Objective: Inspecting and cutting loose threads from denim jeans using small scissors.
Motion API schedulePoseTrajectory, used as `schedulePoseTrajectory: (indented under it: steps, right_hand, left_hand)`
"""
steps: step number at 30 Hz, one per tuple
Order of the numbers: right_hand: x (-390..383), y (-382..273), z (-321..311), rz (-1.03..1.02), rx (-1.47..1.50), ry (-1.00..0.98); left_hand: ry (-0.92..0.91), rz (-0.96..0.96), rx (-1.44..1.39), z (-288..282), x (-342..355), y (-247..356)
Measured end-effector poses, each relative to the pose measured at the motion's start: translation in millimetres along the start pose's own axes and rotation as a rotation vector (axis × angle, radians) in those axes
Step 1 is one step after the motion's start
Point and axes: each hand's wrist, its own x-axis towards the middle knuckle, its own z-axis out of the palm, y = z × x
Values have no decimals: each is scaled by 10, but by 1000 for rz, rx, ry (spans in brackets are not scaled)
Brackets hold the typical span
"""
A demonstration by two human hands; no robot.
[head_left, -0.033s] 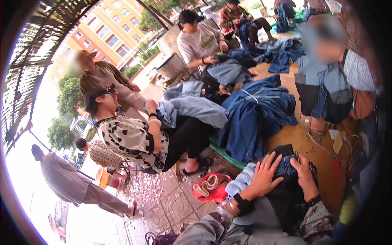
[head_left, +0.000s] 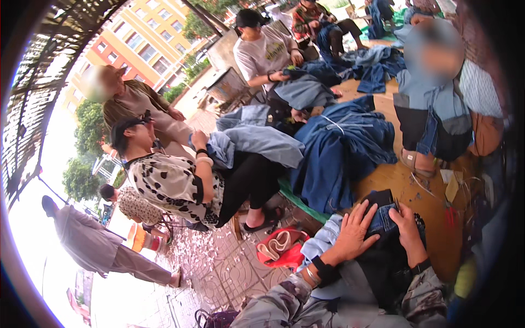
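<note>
A dark blue denim garment (head_left: 384, 220) with black cloth lies across my lap. My left hand (head_left: 354, 234) rests flat on it, fingers stretched out and apart. At the garment's right edge, my right hand (head_left: 407, 228) is closed on the denim, thumb on top and most of the other fingers hidden. A small dark tip shows by its fingertips, too small to name. Light blue denim (head_left: 324, 239) lies beside my left wrist.
A large heap of blue denim (head_left: 344, 150) lies ahead on a tan board (head_left: 377, 183). A red bag (head_left: 283, 249) stands on the paving left of my knees. Seated people handle denim nearby, among them a person in a spotted top (head_left: 164, 183). Pale scraps litter the paving.
The view has shifted very slightly, so the surroundings sit a little further left. Both my hands keep almost the same place on the denim.
</note>
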Motion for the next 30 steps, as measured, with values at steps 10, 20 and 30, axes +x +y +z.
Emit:
schedulePoseTrajectory:
  steps: [10, 20, 30]
  right_hand:
    - [-7, 48, -116, 80, -35, -55]
    - [-82, 131, -146, 138, 108, -37]
    - [17, 125, -147, 89, 68, -63]
  left_hand:
    - [15, 111, -155, 94, 82, -129]
    - [84, 119, -185, 170, -25, -99]
    - [68, 122, -196, 71, 72, -78]
